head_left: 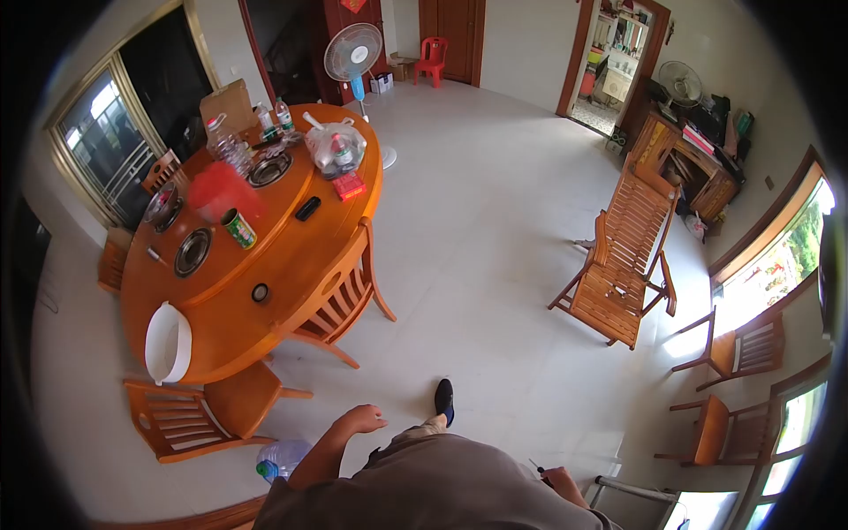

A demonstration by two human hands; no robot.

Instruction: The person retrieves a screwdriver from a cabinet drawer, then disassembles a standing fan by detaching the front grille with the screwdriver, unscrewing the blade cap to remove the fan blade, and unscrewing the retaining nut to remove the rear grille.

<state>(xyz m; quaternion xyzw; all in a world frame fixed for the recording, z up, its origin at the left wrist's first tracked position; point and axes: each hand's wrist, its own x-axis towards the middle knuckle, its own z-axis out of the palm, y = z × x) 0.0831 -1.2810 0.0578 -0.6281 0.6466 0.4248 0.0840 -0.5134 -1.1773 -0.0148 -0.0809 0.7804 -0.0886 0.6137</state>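
My right hand [562,482], low in the head view, is closed around a screwdriver [536,465]. Its thin metal shaft points up and left, and the handle is mostly inside my fingers. To the left of my body hangs my left hand [362,419], its fingers loosely bent and nothing visible in them. A large clear plastic bottle [283,459] stands on the floor close to my left forearm. My dark shoe [444,402] shows ahead of me on the pale floor.
A round wooden table [238,296] at left carries a white basin [168,344], a green can [238,228], a red plastic bag [221,192] and bottles. Wooden chairs [336,309] surround it. A wooden recliner [623,252] stands right; a standing fan [358,57] is behind the table.
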